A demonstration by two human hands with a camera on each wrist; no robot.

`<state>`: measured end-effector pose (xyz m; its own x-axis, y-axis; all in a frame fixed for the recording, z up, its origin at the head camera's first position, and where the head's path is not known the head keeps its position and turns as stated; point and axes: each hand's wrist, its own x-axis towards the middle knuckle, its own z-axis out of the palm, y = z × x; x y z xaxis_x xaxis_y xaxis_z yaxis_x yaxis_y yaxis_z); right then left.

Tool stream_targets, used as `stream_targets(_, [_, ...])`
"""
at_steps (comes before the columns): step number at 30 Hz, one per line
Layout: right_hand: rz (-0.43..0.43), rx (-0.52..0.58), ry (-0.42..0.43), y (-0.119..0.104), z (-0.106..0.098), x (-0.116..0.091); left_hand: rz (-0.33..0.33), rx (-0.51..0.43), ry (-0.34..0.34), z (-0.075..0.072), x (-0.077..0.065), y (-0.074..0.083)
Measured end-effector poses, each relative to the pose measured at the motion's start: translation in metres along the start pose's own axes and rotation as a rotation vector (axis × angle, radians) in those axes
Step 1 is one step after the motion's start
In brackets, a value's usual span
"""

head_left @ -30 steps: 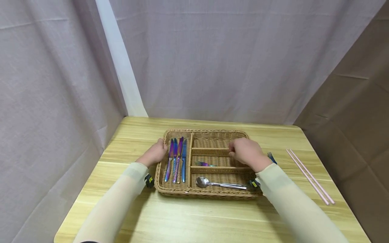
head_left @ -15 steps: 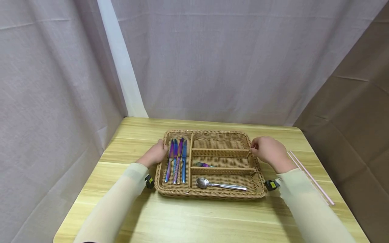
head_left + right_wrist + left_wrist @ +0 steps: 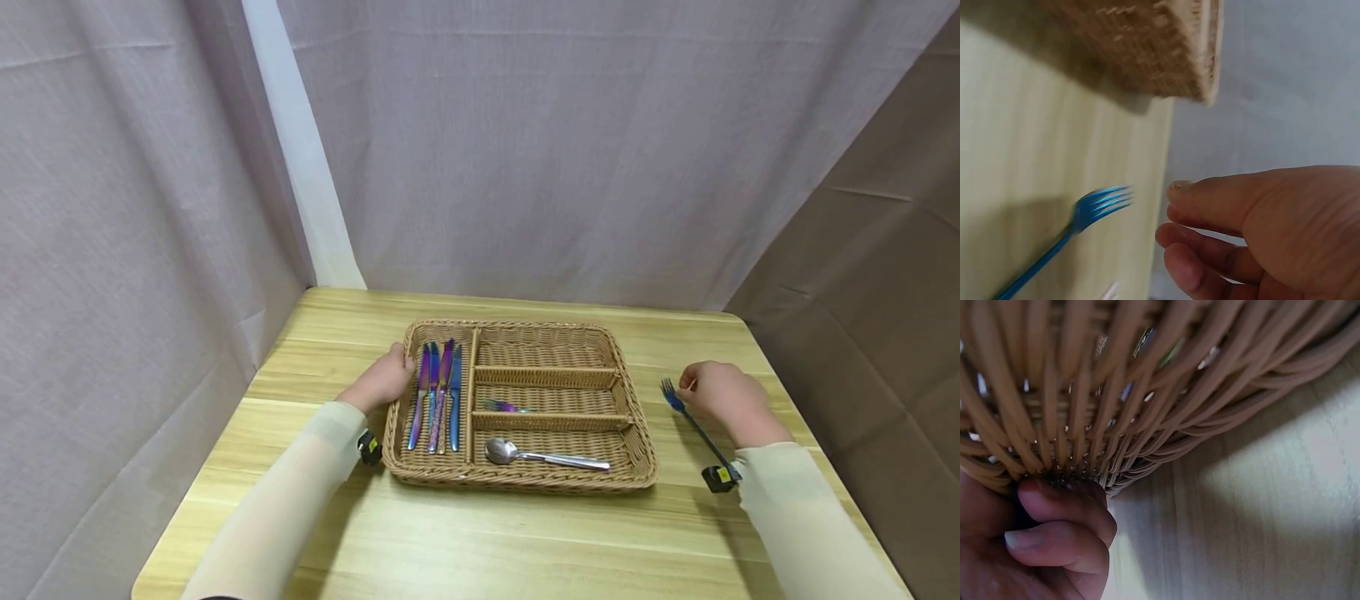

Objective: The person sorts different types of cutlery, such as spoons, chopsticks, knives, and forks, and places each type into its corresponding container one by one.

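Observation:
My left hand [image 3: 384, 377] grips the left side of a wicker cutlery basket [image 3: 517, 479]; in the left wrist view its fingers [image 3: 1063, 544] curl at the woven wall. Beyond the basket's right side, my right hand [image 3: 723, 396] hovers with nothing in it, thumb and fingertips apart in the right wrist view. Just left of that hand lies a blue fork [image 3: 672, 397] on the table, tines pointing away; the wrist camera covers its handle end. Several iridescent knives [image 3: 435, 400] fill the left compartment. A purple fork [image 3: 504, 407] lies in the middle one, partly hidden behind a divider.
A silver spoon [image 3: 501, 451] lies in the front compartment, its handle toward the right. The wooden table [image 3: 480, 542] is edged by grey curtains [image 3: 525, 167] behind and to the left, and a brown cloth [image 3: 862, 275] at the right.
My right hand has moved right from over the basket, past its rim, to beside the blue fork. The pink chopsticks are now hidden behind my right hand and arm. My left hand stays put.

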<state>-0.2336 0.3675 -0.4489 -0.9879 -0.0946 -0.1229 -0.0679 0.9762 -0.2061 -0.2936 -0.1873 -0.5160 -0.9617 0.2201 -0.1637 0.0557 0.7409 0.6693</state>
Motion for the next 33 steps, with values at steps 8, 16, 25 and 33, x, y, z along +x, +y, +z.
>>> stream_targets(8, [0.029, -0.003, -0.050, 0.025, 0.020, -0.011, -0.017, -0.018, -0.008, -0.001, -0.003, 0.000])
stream_targets(16, [0.082, 0.002, -0.115, 0.034, 0.031, -0.019, -0.008, -0.022, -0.011, -0.001, -0.004, 0.003])
stream_targets(25, [0.090, 0.001, -0.105, 0.033, 0.038, -0.023, -0.008, -0.014, -0.011, 0.000, -0.003, 0.003])
stream_targets(33, [0.096, -0.001, -0.106, 0.035, 0.044, -0.020, -0.011, -0.003, -0.014, -0.001, -0.004, 0.004])
